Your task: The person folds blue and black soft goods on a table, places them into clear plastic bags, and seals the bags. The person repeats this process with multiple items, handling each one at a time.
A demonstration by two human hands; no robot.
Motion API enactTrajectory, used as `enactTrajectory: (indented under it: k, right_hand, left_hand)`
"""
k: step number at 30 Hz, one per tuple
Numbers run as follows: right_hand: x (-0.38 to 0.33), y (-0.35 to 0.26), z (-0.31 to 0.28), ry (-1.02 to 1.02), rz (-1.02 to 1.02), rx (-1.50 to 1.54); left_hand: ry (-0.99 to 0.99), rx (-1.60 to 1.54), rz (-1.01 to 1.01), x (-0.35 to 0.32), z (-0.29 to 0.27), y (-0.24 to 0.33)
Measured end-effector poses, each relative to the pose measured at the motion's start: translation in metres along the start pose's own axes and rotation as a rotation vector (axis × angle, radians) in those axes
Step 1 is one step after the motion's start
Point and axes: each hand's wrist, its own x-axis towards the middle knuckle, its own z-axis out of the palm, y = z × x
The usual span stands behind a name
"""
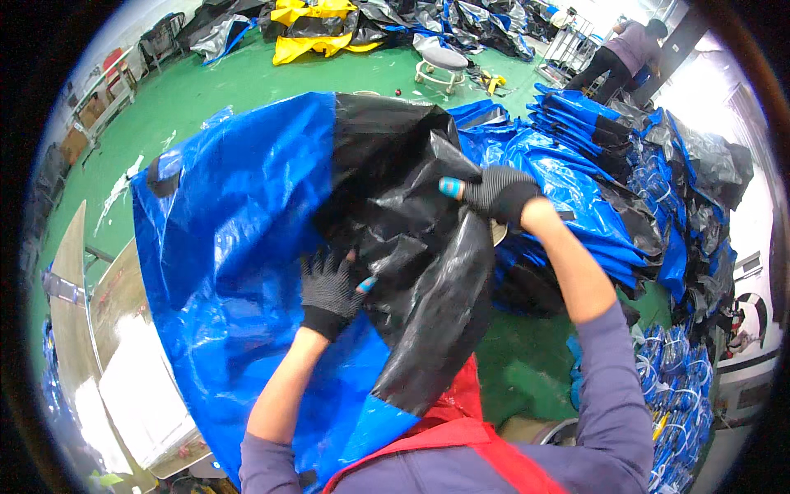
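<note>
Blue-and-black sheet (230, 222) spread out under two gloved hands

Head view: the sheet fills the middle of the picture, directly in front of the person, its broad blue part to the left and its creased black part to the right. A small dark patch (164, 181) sits near its upper left corner. The lower end reaches down to the person's red garment (457, 399).

The left hand (333, 288) wears a dark grey glove and lies on the sheet close to where blue meets black, fingers spread wide, the thumb with a blue tip pointing right. The right hand (498, 195), gloved alike, is at the right edge of the black part; its fingers are curled and its blue-tipped thumb stretches left over the material. Whether the curled fingers grip the edge cannot be told.

Just beyond the right hand lies a stack of blue and black sheets (568, 169), and below it, at the lower right, are blue bundles (671, 387) with white ties. On the left, a pale, shiny tabletop (144, 370) shows beside the sheet. Farther off on the green floor (185, 107) stand a round stool (444, 59) and, at the upper right, a bending co-worker (629, 49); yellow material (317, 45) lies heaped at the top.
</note>
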Motion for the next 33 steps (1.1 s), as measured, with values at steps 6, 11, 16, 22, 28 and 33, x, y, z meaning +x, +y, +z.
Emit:
enactTrajectory:
  k: [6,11,16,22,28,33]
  right_hand:
    - [-0.049,0.062,0.040,-0.031,-0.262,0.445]
    - [-0.074,0.068,0.039,0.252,-0.083,-0.453]
    - [-0.011,-0.018,0.014,1.207,-0.666,-0.238]
    - [0.109,-0.102,0.020,0.680,-0.546,0.032]
    - [0.047,-0.117,-0.012,1.099,-0.436,-0.210]
    - [0.021,-0.057,0.083,0.556,-0.546,0.284]
  left_hand:
    - [-0.099,0.036,-0.048,0.021,0.029,0.054]
    - [-0.083,0.011,-0.019,0.021,0.039,0.048]
    - [0.110,-0.555,0.137,0.011,0.028,0.122]
    - [-0.157,-0.312,0.430,-0.039,0.052,0.228]
    - [-0.125,-0.694,0.289,0.017,0.022,0.150]
    - [0.036,-0.235,-0.196,0.044,0.040,0.064]
